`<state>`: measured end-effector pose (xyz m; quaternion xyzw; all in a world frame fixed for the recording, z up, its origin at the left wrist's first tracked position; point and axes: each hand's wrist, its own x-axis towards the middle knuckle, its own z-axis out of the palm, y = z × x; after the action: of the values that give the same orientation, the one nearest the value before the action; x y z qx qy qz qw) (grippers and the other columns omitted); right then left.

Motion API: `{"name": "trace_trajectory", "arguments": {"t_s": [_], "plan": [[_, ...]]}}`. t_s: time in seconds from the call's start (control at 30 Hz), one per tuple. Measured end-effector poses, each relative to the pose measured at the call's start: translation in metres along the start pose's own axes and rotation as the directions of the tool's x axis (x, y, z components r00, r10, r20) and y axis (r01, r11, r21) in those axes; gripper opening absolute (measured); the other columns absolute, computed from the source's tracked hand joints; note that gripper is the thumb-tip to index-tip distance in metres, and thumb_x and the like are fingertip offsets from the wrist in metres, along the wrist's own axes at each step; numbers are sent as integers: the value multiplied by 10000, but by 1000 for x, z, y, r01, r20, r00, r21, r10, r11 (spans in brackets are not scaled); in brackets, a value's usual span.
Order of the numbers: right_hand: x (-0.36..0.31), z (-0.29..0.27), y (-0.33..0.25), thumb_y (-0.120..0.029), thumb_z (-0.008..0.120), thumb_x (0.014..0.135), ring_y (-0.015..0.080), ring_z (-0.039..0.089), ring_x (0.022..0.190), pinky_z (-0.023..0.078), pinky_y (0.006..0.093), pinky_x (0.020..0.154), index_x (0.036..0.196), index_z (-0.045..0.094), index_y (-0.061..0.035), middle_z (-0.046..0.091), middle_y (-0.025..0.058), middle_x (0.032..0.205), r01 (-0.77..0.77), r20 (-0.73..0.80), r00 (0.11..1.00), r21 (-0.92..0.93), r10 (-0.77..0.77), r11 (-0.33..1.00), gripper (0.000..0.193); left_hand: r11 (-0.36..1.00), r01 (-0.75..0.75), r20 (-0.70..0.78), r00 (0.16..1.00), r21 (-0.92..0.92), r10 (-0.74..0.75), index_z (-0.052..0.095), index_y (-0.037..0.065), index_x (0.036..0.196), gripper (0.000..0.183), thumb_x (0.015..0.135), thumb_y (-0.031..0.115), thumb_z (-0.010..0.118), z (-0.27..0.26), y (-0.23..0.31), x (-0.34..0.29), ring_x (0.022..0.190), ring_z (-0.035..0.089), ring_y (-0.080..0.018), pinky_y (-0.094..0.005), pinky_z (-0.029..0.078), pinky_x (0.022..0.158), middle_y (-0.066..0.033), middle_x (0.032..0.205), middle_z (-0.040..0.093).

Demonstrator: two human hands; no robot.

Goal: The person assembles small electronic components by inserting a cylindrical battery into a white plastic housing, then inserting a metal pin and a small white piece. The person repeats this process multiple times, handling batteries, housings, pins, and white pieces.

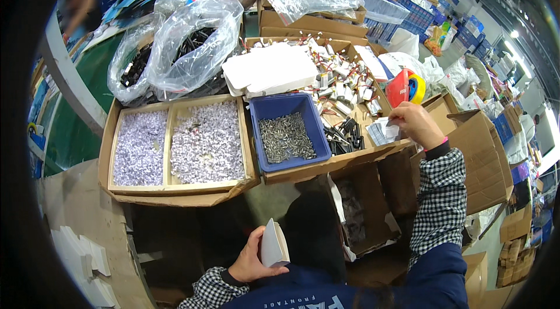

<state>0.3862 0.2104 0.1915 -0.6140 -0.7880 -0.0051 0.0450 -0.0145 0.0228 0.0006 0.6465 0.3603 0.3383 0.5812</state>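
Observation:
Low in front of my body, my left hand (249, 261) is wrapped round a small white cardboard box (272, 246), its narrow side tilted up. My right hand (417, 125) reaches out to the far right, fingers pinched on a folded white paper slip (392, 130). That slip belongs to a small pile of paper slips (378, 133) in the corner of a cardboard tray. Beside the pile lie black pen-like parts (345, 137). Behind them is a heap of small white parts with red wires (348, 78).
A blue bin (256, 141) holds small metal pieces. Left of it, a wooden divided tray (170, 151) holds small white pieces. White flat boxes (271, 70), plastic bags of black parts (195, 46) and a tape roll (416, 88) lie behind. Open cartons (364, 210) stand below.

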Motion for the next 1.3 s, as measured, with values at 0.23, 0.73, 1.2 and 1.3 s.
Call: {"name": "trace_trajectory", "arguments": {"t_s": [0.23, 0.73, 1.2, 1.3], "plan": [[-31, -47, -44, -60, 643, 808, 346, 491, 1177, 400, 395, 980, 885, 600, -31, 521, 141, 1293, 198, -244, 946, -79, -211, 977, 93, 856, 136, 108, 990, -498, -94, 193, 98, 1427, 1104, 593, 178, 911, -2, -1, 6, 1233, 387, -191, -350, 326, 1048, -74, 1312, 377], [-55, 26, -194, 62, 656, 742, 289, 656, 839, 538, 353, 734, 1033, 626, -40, 670, 100, 958, 604, -366, 690, 767, -624, 219, 310, 905, 31, 292, 951, -425, 104, 214, 80, 1418, 1101, 574, 179, 916, -11, 17, 19, 1203, 434, -186, -362, 368, 1030, -89, 1283, 427], [-59, 41, -201, -51, 654, 802, 269, 599, 957, 498, 357, 820, 1082, 625, -58, 611, 89, 1031, 604, -231, 642, 740, -731, 296, 281, 794, 246, 413, 911, -556, 7, 201, 64, 1419, 1071, 600, 131, 889, -12, 15, 21, 1226, 394, -173, -340, 329, 1045, -83, 1320, 381], [-54, 37, -194, -77, 674, 818, 256, 598, 955, 501, 352, 812, 1062, 653, -65, 622, 66, 1031, 631, -253, 644, 708, -722, 315, 246, 805, 217, 353, 936, -553, -10, 295, 81, 1348, 1004, 577, 259, 914, -7, 14, 22, 1040, 547, -201, -354, 470, 918, -96, 1193, 480]]}}
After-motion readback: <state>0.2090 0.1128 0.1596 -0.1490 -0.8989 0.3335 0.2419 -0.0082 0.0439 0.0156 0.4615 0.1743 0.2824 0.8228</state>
